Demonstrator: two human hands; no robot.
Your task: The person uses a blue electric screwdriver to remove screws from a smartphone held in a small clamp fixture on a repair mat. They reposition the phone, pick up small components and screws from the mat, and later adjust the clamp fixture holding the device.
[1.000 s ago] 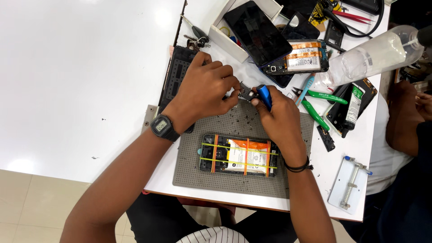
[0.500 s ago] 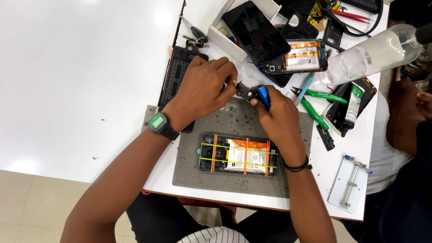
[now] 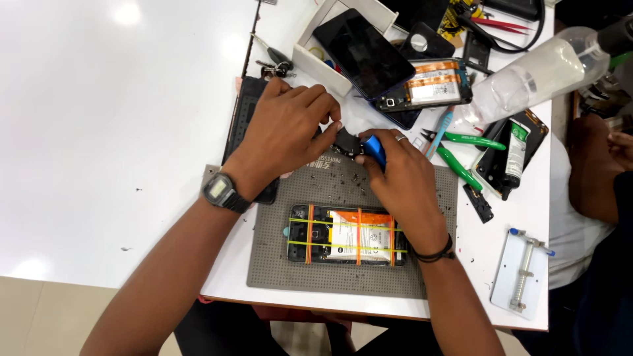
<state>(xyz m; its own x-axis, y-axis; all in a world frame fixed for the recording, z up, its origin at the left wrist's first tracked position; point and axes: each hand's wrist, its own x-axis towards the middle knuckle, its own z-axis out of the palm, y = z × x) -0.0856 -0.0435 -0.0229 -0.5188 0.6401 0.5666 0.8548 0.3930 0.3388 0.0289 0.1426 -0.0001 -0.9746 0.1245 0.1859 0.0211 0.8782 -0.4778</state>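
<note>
We pinch a small black part point(image 3: 344, 142) with our left hand point(image 3: 290, 128); our right hand point(image 3: 402, 175) grips a blue-handled tool point(image 3: 374, 149) against it. Prying it loose likely needs steady pressure.

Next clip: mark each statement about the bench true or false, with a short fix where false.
1. The left hand wears a wristwatch. True.
2. The right hand grips a red tool. False: a blue-handled tool.
3. The opened phone bound with yellow rubber bands lies on the grey perforated work mat. True.
4. The green-handled pliers are held by the left hand. False: they lie on the white table, untouched.
</note>
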